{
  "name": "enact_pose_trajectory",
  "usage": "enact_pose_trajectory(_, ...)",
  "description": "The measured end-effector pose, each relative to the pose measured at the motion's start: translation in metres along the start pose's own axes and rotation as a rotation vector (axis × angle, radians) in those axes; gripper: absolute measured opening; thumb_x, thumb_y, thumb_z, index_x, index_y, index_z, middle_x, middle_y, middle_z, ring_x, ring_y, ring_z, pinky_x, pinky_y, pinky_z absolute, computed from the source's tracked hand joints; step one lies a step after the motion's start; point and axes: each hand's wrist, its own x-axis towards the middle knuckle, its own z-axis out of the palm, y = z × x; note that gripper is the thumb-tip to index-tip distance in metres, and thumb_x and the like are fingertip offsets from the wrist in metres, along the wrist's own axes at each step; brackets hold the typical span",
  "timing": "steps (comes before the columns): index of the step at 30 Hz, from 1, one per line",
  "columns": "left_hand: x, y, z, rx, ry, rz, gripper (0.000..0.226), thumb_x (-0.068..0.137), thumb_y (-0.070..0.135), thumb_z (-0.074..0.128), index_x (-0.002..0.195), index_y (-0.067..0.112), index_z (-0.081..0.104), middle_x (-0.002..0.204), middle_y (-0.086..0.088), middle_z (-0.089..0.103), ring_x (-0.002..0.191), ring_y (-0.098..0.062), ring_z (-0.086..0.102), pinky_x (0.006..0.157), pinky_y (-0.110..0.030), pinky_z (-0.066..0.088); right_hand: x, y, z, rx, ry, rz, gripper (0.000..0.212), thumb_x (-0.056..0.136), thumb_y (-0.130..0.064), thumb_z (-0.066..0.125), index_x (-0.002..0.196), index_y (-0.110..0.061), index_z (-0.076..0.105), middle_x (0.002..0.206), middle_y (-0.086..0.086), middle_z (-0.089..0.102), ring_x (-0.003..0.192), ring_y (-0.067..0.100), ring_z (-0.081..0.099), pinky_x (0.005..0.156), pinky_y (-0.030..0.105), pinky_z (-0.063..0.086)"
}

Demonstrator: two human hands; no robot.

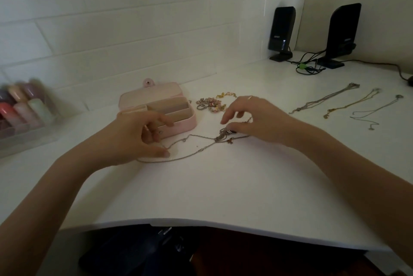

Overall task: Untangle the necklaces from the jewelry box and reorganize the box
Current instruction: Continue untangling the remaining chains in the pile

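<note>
Left hand [136, 137] pinches the tangled chain [196, 144] before the jewelry box [161, 108]; right hand [254, 119] grips its knot; bare counter [212, 186] stretches nearer.

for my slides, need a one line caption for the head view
Both hands work a tangled chain on a white desk beside an open pink jewelry box.

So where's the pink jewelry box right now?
The pink jewelry box sits open on the white table, left of centre in the head view, just behind the left hand and beside a small jewelry pile.
</note>
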Motion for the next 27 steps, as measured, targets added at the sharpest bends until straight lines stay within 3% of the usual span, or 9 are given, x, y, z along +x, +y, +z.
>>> enact_pose_trajectory(3, -0.002, 0.012, -0.001, 0.072, 0.071, 0.013, 0.015, 0.072, 0.021, 0.079, 0.078, 0.032, 0.070, 0.079, 0.015, 0.058, 0.075, -0.003, 0.055, 0.071, -0.017, 0.042, 0.002, -0.002, 0.017, -0.059, -0.049, -0.014, 0.008, 0.084, -0.030, 0.068, 0.086, -0.036, 0.064, 0.090, -0.023, 0.056, 0.097, 0.005, 0.051, 0.088, 0.029, 0.039)
enact_pose_trajectory(5, -0.001, 0.020, 0.005, 0.110, 0.125, 0.063, 0.013, 0.077, 0.021, 0.074, 0.073, 0.033, 0.071, 0.073, 0.015, 0.061, 0.080, 0.000, 0.056, 0.080, -0.021, 0.044, 0.003, -0.004, 0.019, -0.037, -0.048, -0.003, 0.016, 0.084, -0.029, 0.068, 0.074, -0.035, 0.057, 0.085, -0.019, 0.055, 0.090, 0.004, 0.051, 0.084, 0.029, 0.040)
enact_pose_trajectory(8, 0.004, 0.037, 0.027, 0.040, 0.131, 0.205, 0.005, 0.084, 0.025, 0.070, 0.088, 0.026, 0.072, 0.075, 0.023, 0.063, 0.086, 0.015, 0.054, 0.081, -0.005, 0.037, 0.003, -0.005, 0.021, -0.067, -0.078, 0.004, 0.026, 0.086, -0.028, 0.065, 0.069, -0.036, 0.048, 0.084, -0.016, 0.050, 0.087, 0.008, 0.045, 0.079, 0.028, 0.037)
enact_pose_trajectory(10, 0.011, 0.045, 0.046, 0.034, 0.062, 0.229, 0.025, 0.088, 0.038, 0.061, 0.105, 0.023, 0.070, 0.099, 0.016, 0.067, 0.097, 0.001, 0.059, 0.088, -0.019, 0.043, 0.002, -0.005, 0.020, -0.045, -0.080, 0.021, 0.025, 0.090, -0.027, 0.061, 0.072, -0.036, 0.046, 0.087, -0.012, 0.051, 0.086, 0.011, 0.045, 0.076, 0.026, 0.037)
enact_pose_trajectory(12, 0.015, 0.047, 0.060, 0.068, 0.033, 0.232, 0.030, 0.090, 0.037, 0.055, 0.106, 0.016, 0.070, 0.102, 0.004, 0.069, 0.095, -0.013, 0.061, 0.085, -0.024, 0.043, 0.001, -0.006, 0.017, 0.087, -0.020, 0.049, 0.019, 0.094, -0.022, 0.056, 0.078, -0.029, 0.049, 0.086, -0.009, 0.056, 0.082, 0.014, 0.050, 0.069, 0.018, 0.039)
enact_pose_trajectory(15, 0.016, 0.044, 0.067, -0.016, 0.117, 0.208, 0.019, 0.088, 0.024, 0.064, 0.103, 0.016, 0.073, 0.094, 0.007, 0.070, 0.084, -0.004, 0.061, 0.081, -0.009, 0.041, 0.002, -0.009, 0.008, 0.287, 0.105, 0.127, 0.010, 0.097, -0.018, 0.050, 0.088, -0.017, 0.052, 0.086, -0.002, 0.065, 0.083, 0.018, 0.061, 0.073, 0.023, 0.046)
enact_pose_trajectory(17, 0.016, 0.042, 0.069, -0.040, 0.158, 0.198, 0.011, 0.085, 0.020, 0.068, 0.093, 0.018, 0.075, 0.087, 0.008, 0.071, 0.077, -0.004, 0.061, 0.078, -0.011, 0.043, 0.003, -0.011, 0.006, 0.422, 0.129, 0.158, 0.012, 0.099, -0.015, 0.048, 0.087, -0.014, 0.051, 0.077, 0.001, 0.065, 0.074, 0.018, 0.063, 0.072, 0.029, 0.050)
enact_pose_trajectory(21, 0.018, 0.039, 0.071, -0.054, 0.191, 0.184, 0.006, 0.083, 0.020, 0.069, 0.089, 0.019, 0.072, 0.085, 0.008, 0.070, 0.075, -0.001, 0.059, 0.072, -0.005, 0.041, 0.002, -0.016, 0.005, 0.635, 0.126, 0.198, 0.015, 0.098, -0.011, 0.048, 0.084, -0.013, 0.049, 0.067, 0.001, 0.057, 0.055, 0.010, 0.056, 0.055, 0.021, 0.049)
enact_pose_trajectory(27, 0.016, 0.042, 0.075, -0.061, 0.186, 0.222, 0.015, 0.087, 0.022, 0.066, 0.102, 0.020, 0.067, 0.089, 0.013, 0.062, 0.080, 0.000, 0.056, 0.076, -0.004, 0.038, -0.001, -0.021, -0.006, 0.883, 0.124, 0.182, 0.006, 0.094, -0.009, 0.056, 0.089, -0.010, 0.053, 0.067, 0.001, 0.062, 0.051, 0.010, 0.046, 0.044, 0.019, 0.036)
